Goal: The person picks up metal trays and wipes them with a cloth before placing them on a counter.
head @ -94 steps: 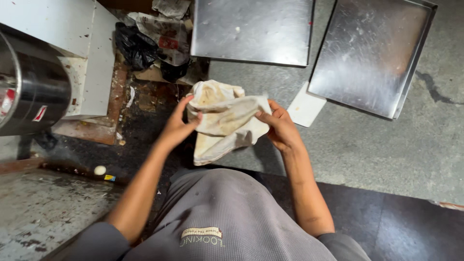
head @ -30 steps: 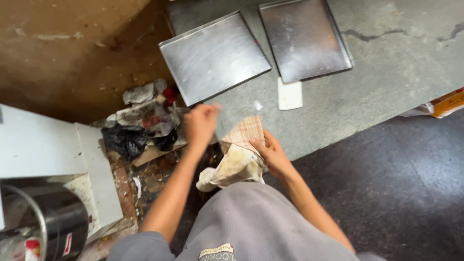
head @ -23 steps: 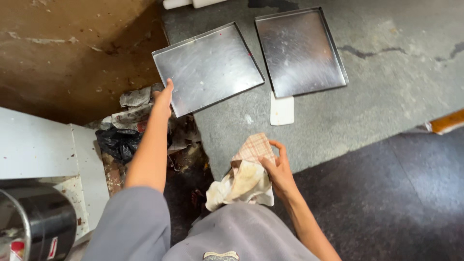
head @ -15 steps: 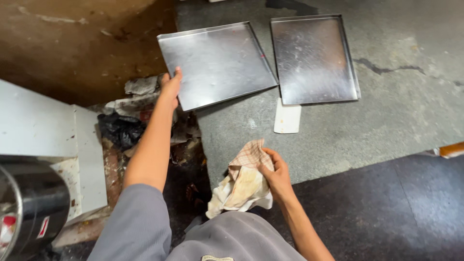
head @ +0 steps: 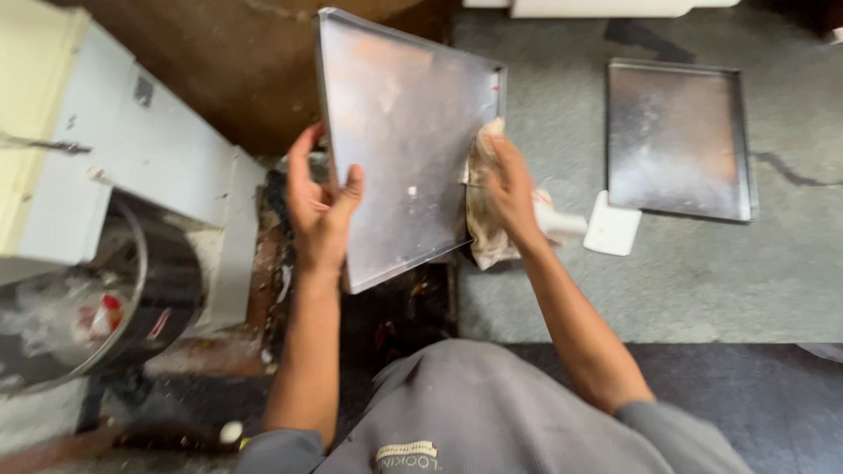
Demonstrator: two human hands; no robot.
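A square metal baking tray (head: pixel 399 140) is lifted and tilted in front of me. My left hand (head: pixel 320 206) grips its left edge, thumb over the inner face. My right hand (head: pixel 509 189) holds a stained, crumpled cloth (head: pixel 483 215) against the tray's right edge. My grey shirt fills the bottom of the view.
A second metal tray (head: pixel 676 136) lies flat on the grey concrete floor at the right, with a small white flat piece (head: pixel 612 230) beside it. A white machine (head: pixel 132 149) with a round steel bowl (head: pixel 97 298) stands at the left. Dark debris lies below the lifted tray.
My left hand has picked the left tray up off the floor and tilted it toward me. My right hand has brought the cloth up to the tray's right edge.
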